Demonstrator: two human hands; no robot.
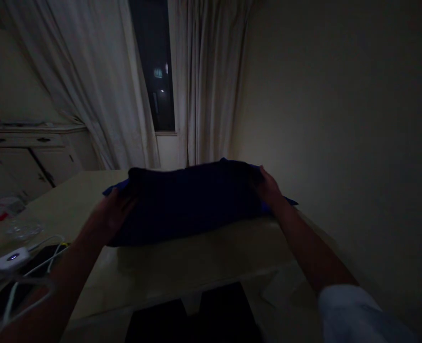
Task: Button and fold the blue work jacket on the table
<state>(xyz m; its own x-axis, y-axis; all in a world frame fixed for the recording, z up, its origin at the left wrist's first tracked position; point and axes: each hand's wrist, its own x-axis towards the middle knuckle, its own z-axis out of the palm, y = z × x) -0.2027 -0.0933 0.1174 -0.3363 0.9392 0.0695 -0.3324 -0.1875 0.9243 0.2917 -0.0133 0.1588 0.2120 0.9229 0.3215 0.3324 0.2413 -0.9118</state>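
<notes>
A dark blue piece of cloth [193, 205], possibly a garment, spans the space between my hands above the table. Its near side is lifted and its lower edge hangs close to the tabletop. My left hand [113, 212] grips the left end, with the fingers partly behind or under the fabric. At the right end my right hand [267, 188] is closed on the cloth, thumb uppermost. Blue corners stick out past both hands. The room is dim, so folds and fingertips are hard to make out.
On the pale table [196, 257], a white power strip [7, 264] with cables lies at the left by a dark flat object. Clear plastic [23, 228] sits behind it. A wall [339, 119] rises at the right; curtains [211, 85] and a cabinet [21, 162] stand beyond.
</notes>
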